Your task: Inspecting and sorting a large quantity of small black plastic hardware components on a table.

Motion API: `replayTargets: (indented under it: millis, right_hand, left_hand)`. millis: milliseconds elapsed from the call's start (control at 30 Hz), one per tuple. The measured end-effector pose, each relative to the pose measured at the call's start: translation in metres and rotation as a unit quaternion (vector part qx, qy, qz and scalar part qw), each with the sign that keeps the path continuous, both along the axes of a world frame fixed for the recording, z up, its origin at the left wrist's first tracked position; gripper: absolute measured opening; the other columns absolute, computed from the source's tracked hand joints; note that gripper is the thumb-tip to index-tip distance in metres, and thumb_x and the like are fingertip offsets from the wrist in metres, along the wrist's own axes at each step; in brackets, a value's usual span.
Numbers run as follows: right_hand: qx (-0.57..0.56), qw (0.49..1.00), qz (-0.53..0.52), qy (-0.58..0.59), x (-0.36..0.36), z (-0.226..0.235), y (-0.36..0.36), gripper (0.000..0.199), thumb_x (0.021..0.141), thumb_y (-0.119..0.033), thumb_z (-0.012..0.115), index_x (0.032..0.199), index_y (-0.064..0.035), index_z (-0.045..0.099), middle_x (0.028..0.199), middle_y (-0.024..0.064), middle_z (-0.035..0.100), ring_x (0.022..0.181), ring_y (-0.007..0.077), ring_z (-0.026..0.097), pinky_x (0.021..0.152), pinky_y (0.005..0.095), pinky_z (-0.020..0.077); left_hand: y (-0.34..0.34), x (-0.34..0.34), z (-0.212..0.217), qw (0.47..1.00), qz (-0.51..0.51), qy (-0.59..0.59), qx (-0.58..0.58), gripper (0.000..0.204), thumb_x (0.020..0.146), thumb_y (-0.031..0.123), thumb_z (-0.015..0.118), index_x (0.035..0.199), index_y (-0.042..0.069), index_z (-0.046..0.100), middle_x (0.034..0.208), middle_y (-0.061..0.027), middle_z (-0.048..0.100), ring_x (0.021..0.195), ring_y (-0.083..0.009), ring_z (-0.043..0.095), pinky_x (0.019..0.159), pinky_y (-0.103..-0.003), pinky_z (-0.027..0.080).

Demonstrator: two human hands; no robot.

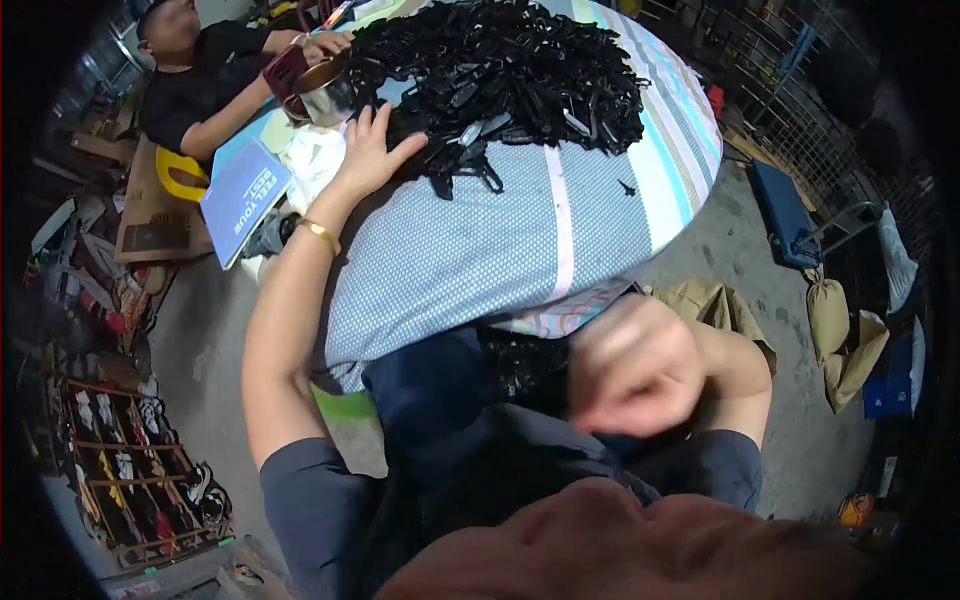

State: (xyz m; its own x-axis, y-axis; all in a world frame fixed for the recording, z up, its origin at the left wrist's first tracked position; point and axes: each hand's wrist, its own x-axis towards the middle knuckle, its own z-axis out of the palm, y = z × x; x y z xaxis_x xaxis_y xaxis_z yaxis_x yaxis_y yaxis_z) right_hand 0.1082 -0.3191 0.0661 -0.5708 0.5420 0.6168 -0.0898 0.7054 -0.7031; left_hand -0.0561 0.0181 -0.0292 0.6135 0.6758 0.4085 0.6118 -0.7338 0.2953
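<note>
A big heap of small black plastic pieces point(500, 70), some looking like clips or buckles, covers the far part of a cloth-covered round table point(470, 240). My left hand point(375, 155) reaches to the heap's near left edge, fingers spread, with nothing seen in its grip. A yellow band circles that wrist. Close to my body, over the table's near edge, my right hand point(640, 365) is bent inward and smeared by motion; whether it holds anything cannot be made out. One small black piece point(627, 187) lies apart on the cloth at the right.
Left of the heap are a metal cup point(325, 95), crumpled white plastic point(315, 160) and a blue notebook point(245, 200). Another person point(205, 80) sits at the far left, a hand near the heap. A blue platform scale point(785, 215) and sacks point(828, 315) stand on the right floor.
</note>
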Motion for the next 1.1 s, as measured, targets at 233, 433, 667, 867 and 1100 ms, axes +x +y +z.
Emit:
replayTargets:
  millis: [233, 433, 667, 867, 1100]
  right_hand:
    - [0.107, 0.817, -0.461, -0.329, 0.020, -0.066, 0.092, 0.040, 0.081, -0.033, 0.061, 0.111, -0.0068, 0.055, 0.101, 0.0144, 0.057, 0.079, 0.0297, 0.061, 0.065, 0.0357, 0.0513]
    - [0.065, 0.777, -0.504, -0.371, 0.041, -0.082, 0.141, 0.038, 0.077, -0.028, 0.064, 0.106, -0.0039, 0.057, 0.092, 0.0130, 0.057, 0.079, 0.0316, 0.060, 0.066, 0.0388, 0.0502]
    - [0.023, 0.789, -0.547, -0.278, 0.084, -0.079, 0.118, 0.033, 0.072, -0.006, 0.062, 0.104, -0.0016, 0.056, 0.090, 0.0159, 0.062, 0.080, 0.0323, 0.061, 0.070, 0.0396, 0.0489]
    - [-0.061, 0.786, -0.547, -0.281, 0.105, -0.069, 0.096, 0.036, 0.071, -0.007, 0.061, 0.107, -0.0044, 0.055, 0.071, 0.0139, 0.063, 0.070, 0.0302, 0.062, 0.065, 0.0377, 0.0487]
    - [-0.169, 0.893, -0.403, -0.105, 0.088, -0.060, 0.083, 0.046, 0.073, -0.002, 0.057, 0.119, -0.0075, 0.051, 0.077, 0.0033, 0.054, 0.069, 0.0118, 0.054, 0.065, 0.0256, 0.0458]
  left_hand:
    - [-0.002, 0.054, 0.000, 0.990, 0.111, -0.013, -0.084, 0.078, 0.078, 0.065, 0.048, 0.129, 0.006, 0.046, 0.127, -0.0273, 0.043, 0.117, -0.0412, 0.043, 0.099, -0.040, 0.034]
    - [-0.051, 0.091, -0.010, 0.987, 0.124, -0.067, -0.075, 0.073, 0.079, 0.059, 0.050, 0.127, 0.005, 0.046, 0.127, -0.0207, 0.042, 0.112, -0.0423, 0.040, 0.095, -0.049, 0.034]
    - [-0.074, 0.108, -0.012, 0.981, 0.005, -0.168, -0.097, 0.060, 0.086, 0.047, 0.048, 0.125, 0.002, 0.046, 0.135, -0.0213, 0.033, 0.120, -0.0422, 0.030, 0.102, -0.048, 0.024]
    - [-0.075, 0.099, 0.012, 0.984, -0.050, -0.162, 0.054, 0.032, 0.080, 0.024, 0.061, 0.107, 0.007, 0.060, 0.122, -0.0177, 0.044, 0.113, -0.0371, 0.036, 0.096, -0.044, 0.031]
    - [-0.084, 0.095, 0.044, 0.977, -0.214, -0.008, 0.018, 0.028, 0.072, 0.011, 0.066, 0.098, 0.001, 0.062, 0.089, -0.0145, 0.059, 0.088, -0.0311, 0.053, 0.079, -0.036, 0.043]
